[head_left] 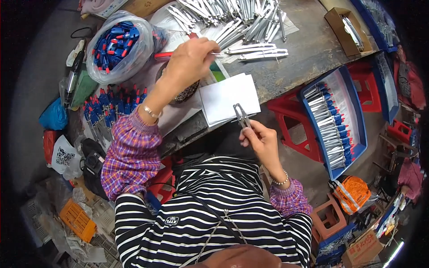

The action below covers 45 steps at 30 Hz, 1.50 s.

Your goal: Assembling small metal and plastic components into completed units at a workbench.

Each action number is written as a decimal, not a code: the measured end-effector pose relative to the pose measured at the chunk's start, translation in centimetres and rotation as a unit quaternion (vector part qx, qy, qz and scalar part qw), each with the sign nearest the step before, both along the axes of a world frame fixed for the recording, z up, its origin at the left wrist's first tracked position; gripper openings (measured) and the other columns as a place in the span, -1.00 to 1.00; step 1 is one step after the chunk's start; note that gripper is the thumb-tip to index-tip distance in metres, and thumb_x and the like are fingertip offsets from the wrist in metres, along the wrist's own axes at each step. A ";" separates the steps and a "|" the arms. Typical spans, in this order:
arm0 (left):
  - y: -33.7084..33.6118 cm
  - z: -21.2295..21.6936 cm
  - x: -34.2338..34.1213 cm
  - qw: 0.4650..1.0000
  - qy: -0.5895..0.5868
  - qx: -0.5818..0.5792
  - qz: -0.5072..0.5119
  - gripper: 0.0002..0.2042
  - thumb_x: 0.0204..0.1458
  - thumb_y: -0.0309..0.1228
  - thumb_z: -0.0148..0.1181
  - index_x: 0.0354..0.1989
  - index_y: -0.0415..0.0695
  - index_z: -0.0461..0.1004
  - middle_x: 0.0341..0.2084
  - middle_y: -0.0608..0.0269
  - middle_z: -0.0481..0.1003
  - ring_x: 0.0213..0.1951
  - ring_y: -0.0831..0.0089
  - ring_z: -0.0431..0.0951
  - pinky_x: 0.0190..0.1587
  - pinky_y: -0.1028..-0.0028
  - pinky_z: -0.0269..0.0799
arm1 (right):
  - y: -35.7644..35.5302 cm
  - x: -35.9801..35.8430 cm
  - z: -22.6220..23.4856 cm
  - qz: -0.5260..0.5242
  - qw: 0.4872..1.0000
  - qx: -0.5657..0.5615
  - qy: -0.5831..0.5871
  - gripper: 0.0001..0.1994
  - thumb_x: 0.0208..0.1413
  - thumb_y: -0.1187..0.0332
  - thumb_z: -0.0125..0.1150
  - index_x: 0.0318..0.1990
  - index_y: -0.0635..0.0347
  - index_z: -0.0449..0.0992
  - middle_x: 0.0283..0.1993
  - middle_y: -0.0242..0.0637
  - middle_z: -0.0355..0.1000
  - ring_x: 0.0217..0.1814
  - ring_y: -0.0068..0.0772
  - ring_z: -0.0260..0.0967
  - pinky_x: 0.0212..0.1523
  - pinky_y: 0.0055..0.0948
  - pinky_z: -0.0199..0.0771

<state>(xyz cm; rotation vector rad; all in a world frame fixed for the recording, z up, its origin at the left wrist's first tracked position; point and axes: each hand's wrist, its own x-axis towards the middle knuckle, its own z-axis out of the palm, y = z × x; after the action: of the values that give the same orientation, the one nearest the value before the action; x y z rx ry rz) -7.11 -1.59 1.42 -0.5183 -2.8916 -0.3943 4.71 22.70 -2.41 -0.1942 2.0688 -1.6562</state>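
At wht paper edge, metal pc jutting fwd from R grip pinching it; L grip unclear

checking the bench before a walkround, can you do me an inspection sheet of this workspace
Surface: dark, worn table; white sheets at its front edge.
Job's things: slim metal piece in hand; heaped silver metal parts; blue, red-tipped pieces in a clear plastic bag.
Clutter: open brown box on the table, far right.
Hands: right hand grips the metal piece; left hand has fingertips together near the silver parts, its hold unclear.
Cables: nothing seen that is surely a cable.
Surroundings: red stool; blue tray of blue-ended metal pieces; orange bag at right; orange basket at lower left.
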 end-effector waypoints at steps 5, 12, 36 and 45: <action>1.8 2.3 5.8 0.865 -0.351 0.354 -0.057 -0.77 -0.02 -0.55 0.15 -0.15 -0.28 0.48 -0.36 0.18 0.54 -0.31 0.53 0.53 -0.25 0.55 0.47 | -1.2 1.5 1.0 -0.069 0.991 -0.117 -0.021 -0.78 0.21 0.42 -0.03 -0.16 0.42 0.46 -0.42 -0.38 0.41 -0.45 -0.69 0.27 -0.42 -0.70 0.27; 2.8 1.9 13.4 0.812 -0.344 0.472 0.002 -0.71 -0.08 -0.68 0.19 -0.13 -0.36 0.42 -0.27 0.21 0.46 -0.23 0.55 0.49 -0.18 0.58 0.44 | -2.4 2.5 1.1 -0.021 0.988 -0.081 0.133 -0.81 0.15 0.46 0.05 -0.16 0.42 0.43 -0.34 -0.33 0.36 -0.36 -0.59 0.28 -0.34 -0.63 0.28; 4.5 -1.5 17.9 0.881 -0.158 0.432 0.116 -0.86 -0.13 -0.53 0.24 -0.46 -0.36 0.44 -0.59 0.25 0.39 -0.51 0.64 0.40 -0.43 0.61 0.38 | -3.0 6.0 -0.3 0.048 0.975 -0.182 -0.115 -0.78 0.12 0.57 0.01 -0.09 0.47 0.43 -0.33 -0.24 0.50 -0.33 -0.54 0.46 -0.24 -0.59 0.49; 4.1 -1.9 17.7 0.860 -0.187 0.458 0.124 -0.87 -0.06 -0.50 0.22 -0.47 -0.35 0.47 -0.63 0.29 0.39 -0.54 0.65 0.38 -0.51 0.61 0.30 | -3.2 5.7 -0.2 0.054 0.976 -0.167 -0.128 -0.79 0.12 0.56 0.02 -0.11 0.47 0.44 -0.36 -0.24 0.50 -0.37 -0.56 0.45 -0.27 -0.61 0.48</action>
<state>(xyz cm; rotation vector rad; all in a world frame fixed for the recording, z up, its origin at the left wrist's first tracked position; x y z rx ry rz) 10.63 2.48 -0.53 0.1139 -2.5706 -1.8357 10.44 19.48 -2.65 -0.1884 1.5590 -1.8457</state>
